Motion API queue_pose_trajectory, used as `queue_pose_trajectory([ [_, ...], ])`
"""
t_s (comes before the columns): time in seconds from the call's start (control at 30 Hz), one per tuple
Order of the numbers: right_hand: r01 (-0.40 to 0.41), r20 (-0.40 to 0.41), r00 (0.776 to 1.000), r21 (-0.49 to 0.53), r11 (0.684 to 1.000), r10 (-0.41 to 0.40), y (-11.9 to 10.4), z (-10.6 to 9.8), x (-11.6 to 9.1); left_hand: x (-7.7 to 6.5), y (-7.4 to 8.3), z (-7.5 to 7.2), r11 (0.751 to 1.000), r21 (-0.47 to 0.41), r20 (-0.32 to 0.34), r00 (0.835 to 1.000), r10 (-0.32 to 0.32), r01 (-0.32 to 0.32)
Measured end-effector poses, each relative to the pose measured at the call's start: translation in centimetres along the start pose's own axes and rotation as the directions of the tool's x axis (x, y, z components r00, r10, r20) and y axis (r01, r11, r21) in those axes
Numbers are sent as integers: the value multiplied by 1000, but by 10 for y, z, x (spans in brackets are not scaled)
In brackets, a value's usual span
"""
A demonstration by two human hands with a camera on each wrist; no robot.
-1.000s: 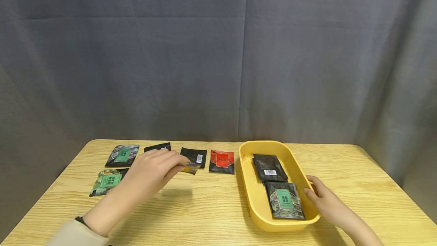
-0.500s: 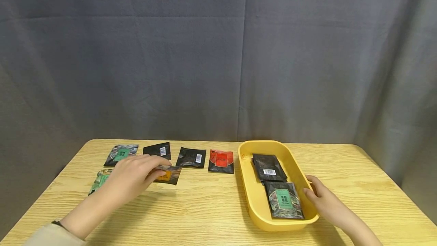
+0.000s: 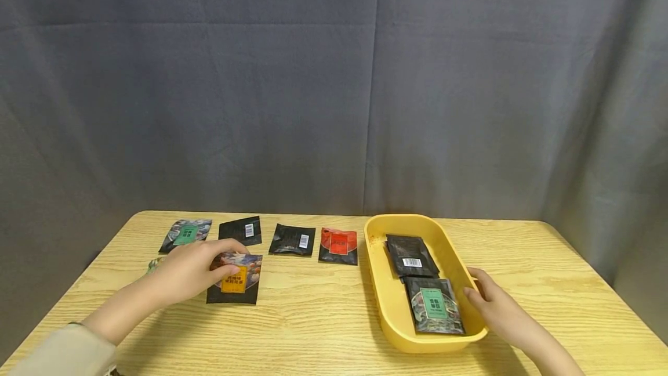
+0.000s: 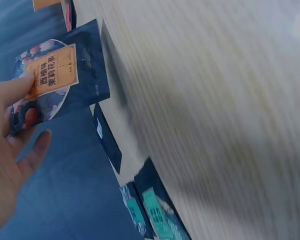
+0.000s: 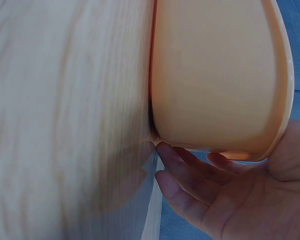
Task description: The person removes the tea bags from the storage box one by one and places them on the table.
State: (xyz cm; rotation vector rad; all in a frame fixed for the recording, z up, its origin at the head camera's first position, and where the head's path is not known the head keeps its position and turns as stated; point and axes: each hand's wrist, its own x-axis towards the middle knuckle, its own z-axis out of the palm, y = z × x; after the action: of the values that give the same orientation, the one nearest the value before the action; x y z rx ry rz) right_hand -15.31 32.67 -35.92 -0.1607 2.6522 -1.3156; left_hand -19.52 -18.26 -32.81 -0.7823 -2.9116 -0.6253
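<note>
My left hand (image 3: 185, 271) pinches a black tea sachet (image 3: 245, 292) with an orange label, thumb on its printed face. In the left wrist view this sachet (image 4: 90, 70) is tilted close over the table, its label facing the camera. My right hand (image 3: 498, 309) grips the right side of a yellow bin (image 3: 388, 312), the thumb hooked over the rim. From the right wrist view, the fingers (image 5: 185, 170) lie against the outside of the bin wall (image 5: 215, 75). Inside the bin are a black sachet (image 3: 409, 254) with a barcode and a green-labelled sachet (image 3: 435, 306).
Along the back of the wooden table (image 3: 313, 329) lie a green-labelled sachet (image 3: 182, 237), two black barcode-side-up sachets (image 3: 237, 230) and a red-and-black sachet (image 3: 338, 245). Another green sachet (image 3: 153, 264) is mostly hidden behind my left hand. A grey curtain (image 3: 292, 103) hangs behind.
My left hand has moved left and toward me with the orange-labelled tea sachet, from beside the black sachets to the front of the row. The right hand stays on the bin.
</note>
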Motion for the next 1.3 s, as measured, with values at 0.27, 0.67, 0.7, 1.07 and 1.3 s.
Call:
queue_pose_trajectory([
  [0.27,-4,1,1000,-1,1000,4,-1,-1,-1,10,-17,-2,998,-23,100,993,-64,67],
  [0.67,-7,1,1000,33,999,7,0,-1,0,28,-37,10,988,87,146,980,-138,126],
  [0.7,-11,1,1000,32,999,11,0,-1,0,29,-38,11,987,92,149,979,-141,129],
  [1.07,-17,-7,1000,9,1000,17,-1,0,0,33,-46,18,983,130,151,977,-148,129],
  [1.3,-27,-7,1000,-1,1000,27,-1,-1,0,32,-49,20,984,143,133,983,-127,108],
])
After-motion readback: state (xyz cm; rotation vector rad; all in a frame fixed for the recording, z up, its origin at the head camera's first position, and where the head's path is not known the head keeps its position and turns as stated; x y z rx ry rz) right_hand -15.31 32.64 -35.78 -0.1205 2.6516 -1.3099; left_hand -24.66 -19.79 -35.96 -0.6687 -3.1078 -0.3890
